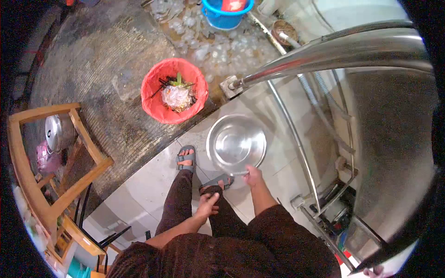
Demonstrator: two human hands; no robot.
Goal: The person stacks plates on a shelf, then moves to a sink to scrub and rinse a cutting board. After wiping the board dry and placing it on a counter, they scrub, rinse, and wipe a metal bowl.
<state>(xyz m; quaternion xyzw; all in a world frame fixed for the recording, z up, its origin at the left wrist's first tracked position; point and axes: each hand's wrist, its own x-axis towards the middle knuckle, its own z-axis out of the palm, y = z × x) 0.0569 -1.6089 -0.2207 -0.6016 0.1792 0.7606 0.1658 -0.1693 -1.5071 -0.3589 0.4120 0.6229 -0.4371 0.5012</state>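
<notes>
A round stainless steel basin [260, 146] hangs tilted over the tiled floor, its shiny inside facing me. My right hand [253, 176] grips its near rim, with the thumb over the edge. To the left, my left hand [207, 206] is held in front of my dark trousers. Its thumb is stretched out, the fingers are loosely bent, and nothing shows in them. Ahead of my feet stands a bin with a red plastic liner [153, 109]; scraps and a clear plastic bag lie inside it.
A wooden frame [28, 113] stands at left, near a lidded metal pot [54, 133]. A blue bucket [218, 21] sits at the back on wet ground. Metal pipes [296, 127] and a large steel sink [394, 139] take up the right side. The dark floor mat [111, 139] meets the tiles.
</notes>
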